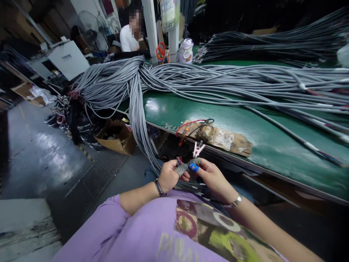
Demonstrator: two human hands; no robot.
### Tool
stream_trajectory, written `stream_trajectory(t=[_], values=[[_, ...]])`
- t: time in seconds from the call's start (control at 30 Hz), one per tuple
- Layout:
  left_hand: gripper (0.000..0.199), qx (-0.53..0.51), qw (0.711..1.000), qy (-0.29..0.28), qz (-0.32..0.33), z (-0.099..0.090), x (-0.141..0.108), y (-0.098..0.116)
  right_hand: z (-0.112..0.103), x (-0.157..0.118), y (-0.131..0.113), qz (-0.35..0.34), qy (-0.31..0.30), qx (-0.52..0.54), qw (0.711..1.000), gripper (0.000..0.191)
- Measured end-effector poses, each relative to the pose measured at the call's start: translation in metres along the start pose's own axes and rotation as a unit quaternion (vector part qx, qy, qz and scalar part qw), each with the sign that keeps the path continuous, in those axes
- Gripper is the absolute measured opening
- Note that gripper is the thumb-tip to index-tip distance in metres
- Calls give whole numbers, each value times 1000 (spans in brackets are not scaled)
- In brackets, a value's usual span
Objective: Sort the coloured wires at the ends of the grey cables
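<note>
My left hand (169,176) is closed around the end of a cable, with a grey cover on one finger. Thin reddish wires (179,159) fan out above its fingers. My right hand (208,174) pinches close beside it, fingertips nearly meeting the left ones; it wears a blue finger cover (193,167) and a greyish one. What the right fingertips hold is too small to make out. Just above them, a pale pink clothespin (198,149) sits at the table edge by a worn wooden board (230,140) carrying red and black leads (191,125).
A long bundle of grey cables (185,80) lies across the green table (169,109), part hanging over its front edge. Black cables (261,45) lie behind. A cardboard box (117,140) stands on the floor at left. Another person (129,38) sits beyond the post.
</note>
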State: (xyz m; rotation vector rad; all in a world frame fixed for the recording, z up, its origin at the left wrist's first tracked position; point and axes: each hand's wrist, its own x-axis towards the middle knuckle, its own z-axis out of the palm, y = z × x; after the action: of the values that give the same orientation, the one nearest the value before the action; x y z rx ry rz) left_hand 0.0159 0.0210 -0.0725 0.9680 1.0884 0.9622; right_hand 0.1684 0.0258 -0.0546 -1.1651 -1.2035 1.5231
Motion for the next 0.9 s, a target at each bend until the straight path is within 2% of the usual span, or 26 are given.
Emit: stream_trajectory(t=[0.1,0.23,0.3,0.47,0.57,0.67,0.77,0.83,0.9], values=[[50,-2,1000,3,-3,1,-1,1,0,1,3,-2,10,7,1000,38],[48,42,996,-81,-16,2,-4,5,0,2,3,-6,-2,6,1000,32],[47,49,994,-99,-14,2,-5,8,0,2,1,-8,-12,1,1000,31],[47,-8,1000,-16,0,5,-4,8,0,-1,0,-19,24,-6,1000,33],[46,-45,999,9,-11,7,-4,11,-3,-4,5,-12,19,12,1000,34],[44,-73,997,5,-22,9,-4,21,-10,2,8,7,24,106,994,37],[43,-96,994,-22,-36,11,-2,32,-17,16,6,59,21,208,976,47],[43,-101,993,-46,-43,13,1,38,-19,27,2,81,0,228,970,51],[43,-100,992,-62,-46,15,5,40,-18,35,-2,72,-13,221,973,50]])
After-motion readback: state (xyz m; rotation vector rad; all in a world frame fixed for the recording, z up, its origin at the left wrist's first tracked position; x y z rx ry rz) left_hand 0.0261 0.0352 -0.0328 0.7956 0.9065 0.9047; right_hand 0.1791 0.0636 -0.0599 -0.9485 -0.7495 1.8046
